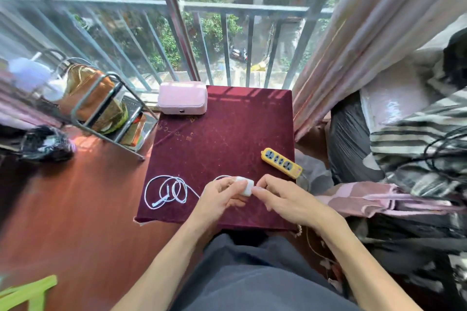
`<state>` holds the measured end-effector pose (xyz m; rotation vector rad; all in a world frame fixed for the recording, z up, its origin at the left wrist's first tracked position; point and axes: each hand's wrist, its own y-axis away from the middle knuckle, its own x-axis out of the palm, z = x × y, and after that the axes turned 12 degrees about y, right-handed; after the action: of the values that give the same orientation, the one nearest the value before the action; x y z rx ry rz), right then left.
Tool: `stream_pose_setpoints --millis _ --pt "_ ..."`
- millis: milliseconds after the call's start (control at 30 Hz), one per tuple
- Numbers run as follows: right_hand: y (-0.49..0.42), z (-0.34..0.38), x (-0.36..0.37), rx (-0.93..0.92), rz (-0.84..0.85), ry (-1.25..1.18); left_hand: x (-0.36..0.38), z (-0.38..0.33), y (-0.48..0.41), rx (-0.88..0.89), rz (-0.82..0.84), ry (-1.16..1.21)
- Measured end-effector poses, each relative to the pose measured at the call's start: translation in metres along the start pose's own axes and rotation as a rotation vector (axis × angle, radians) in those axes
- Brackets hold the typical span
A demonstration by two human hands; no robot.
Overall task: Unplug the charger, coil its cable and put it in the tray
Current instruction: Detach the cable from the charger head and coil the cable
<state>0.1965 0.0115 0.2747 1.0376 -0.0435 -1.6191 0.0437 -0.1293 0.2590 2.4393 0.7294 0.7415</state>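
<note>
A small white charger block (245, 186) is held just above the near part of the dark red cloth-covered table (227, 129). My left hand (222, 195) grips it from the left, and my right hand (280, 195) pinches its right end. Its white cable (165, 192) lies in loose loops on the cloth to the left of my left hand. A yellow power strip (281, 163) rests at the table's right edge with nothing plugged into it. A pink rounded tray or box (182, 98) sits at the table's far left corner.
A metal rack (106, 108) holding bags stands left of the table on the reddish floor. A black bag (46, 144) lies near it. Window railing runs behind the table. A curtain (353, 45) and piled striped fabric with dark cables crowd the right side.
</note>
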Motion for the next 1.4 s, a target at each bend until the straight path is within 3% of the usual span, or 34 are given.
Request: stream_pose_setpoints --millis 133,533,1100,1400 --pt "0.0 0.007 -0.004 -0.068 0.046 -0.051 -0.003 -0.002 0.006 0.03 0.042 0.003" --pt "-0.01 0.01 0.003 -0.155 -0.072 -0.087 -0.001 0.001 0.011 0.094 -0.026 0.041" --pt "-0.016 -0.001 0.02 -0.147 -0.085 -0.168 -0.015 0.015 0.003 0.078 -0.01 0.113" --pt "-0.027 -0.015 0.038 -0.058 -0.148 -0.059 -0.051 0.046 0.004 0.085 -0.274 0.186"
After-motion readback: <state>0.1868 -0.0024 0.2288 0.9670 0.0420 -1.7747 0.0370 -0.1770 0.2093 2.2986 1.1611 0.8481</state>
